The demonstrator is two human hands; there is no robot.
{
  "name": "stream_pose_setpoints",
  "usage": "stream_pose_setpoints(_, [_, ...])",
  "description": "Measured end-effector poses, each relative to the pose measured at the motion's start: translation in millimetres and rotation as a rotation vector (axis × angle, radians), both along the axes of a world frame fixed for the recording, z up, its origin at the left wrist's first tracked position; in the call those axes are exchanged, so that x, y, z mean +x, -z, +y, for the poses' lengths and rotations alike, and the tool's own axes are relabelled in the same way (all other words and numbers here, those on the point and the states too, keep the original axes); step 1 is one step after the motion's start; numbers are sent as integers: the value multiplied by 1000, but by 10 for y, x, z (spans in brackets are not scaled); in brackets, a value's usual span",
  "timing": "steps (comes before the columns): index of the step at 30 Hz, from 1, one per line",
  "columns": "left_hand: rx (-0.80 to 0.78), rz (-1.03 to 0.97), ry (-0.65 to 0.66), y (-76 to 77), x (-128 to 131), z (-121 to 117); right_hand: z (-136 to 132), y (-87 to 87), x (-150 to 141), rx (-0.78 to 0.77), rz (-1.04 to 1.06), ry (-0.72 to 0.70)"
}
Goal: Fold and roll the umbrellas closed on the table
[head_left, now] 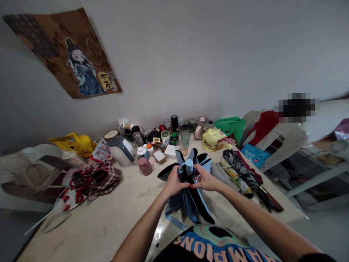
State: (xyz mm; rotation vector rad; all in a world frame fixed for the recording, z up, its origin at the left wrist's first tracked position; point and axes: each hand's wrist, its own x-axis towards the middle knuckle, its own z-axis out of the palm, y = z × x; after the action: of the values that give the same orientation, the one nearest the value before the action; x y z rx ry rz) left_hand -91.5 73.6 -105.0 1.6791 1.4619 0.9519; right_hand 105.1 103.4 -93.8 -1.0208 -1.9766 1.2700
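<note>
A folding umbrella, light blue outside and black inside, stands on the table in front of me with its blue handle pointing up. Its loose fabric panels fan out on all sides, and a blue strap trails toward my body. My left hand curls around the umbrella from the left, just below the handle. From the right, my right hand grips it at the same height, thumbs close together at the front. The fingertips behind the umbrella are partly hidden.
Several folded umbrellas lie to the right. Behind stand a pink mug, a white kettle, small boxes, bottles and a yellow package. Checked cloth lies left. Another person is at the right, beyond the table.
</note>
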Motion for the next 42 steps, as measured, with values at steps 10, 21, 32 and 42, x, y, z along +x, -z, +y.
stream_pose_setpoints(10, [-24, -57, 5, 24, 45, 68, 72, 150, -33, -292, 250, 264])
stream_pose_setpoints(21, [73, 157, 42, -75, 29, 36, 76, 84, -17, -61, -15, 254])
stream_pose_setpoints(32, [196, 243, 33, -60, 94, 128, 36, -32, -69, 193, -194, 189])
stream_pose_setpoints(42, [196, 195, 75, -107, 247, 133, -21, -17, -115, 243, -214, 203])
